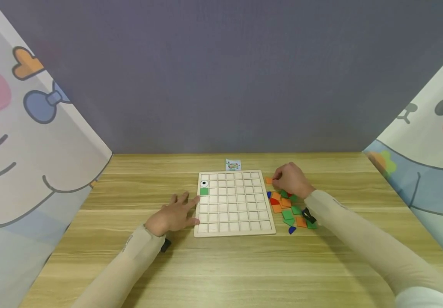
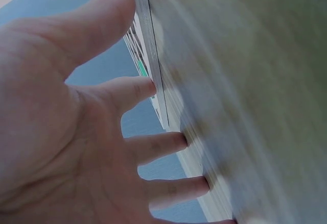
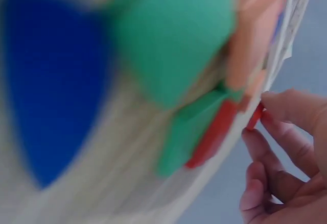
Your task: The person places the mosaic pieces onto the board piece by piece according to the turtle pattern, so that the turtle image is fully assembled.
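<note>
A square white grid board (image 1: 229,234) lies on the table; a round eye piece (image 1: 204,183) and a green square (image 1: 204,191) sit in its left column. My left hand (image 1: 174,216), fingers spread, rests at the board's left edge, with thumb and index finger touching the rim in the left wrist view. Over the upper end of the loose pieces, my right hand (image 1: 291,179) pinches a small red piece (image 3: 256,116) between thumb and fingers. Its exact shape is hidden by the fingertips. An orange square (image 1: 269,180) lies beside that hand, near the board's right edge.
Several green, orange, red and blue pieces lie scattered right of the board, among them a green square (image 1: 287,214) and a blue half-round piece (image 1: 292,230). A small picture card (image 1: 233,165) stands behind the board. A grey wall (image 1: 236,85) closes off the table's back.
</note>
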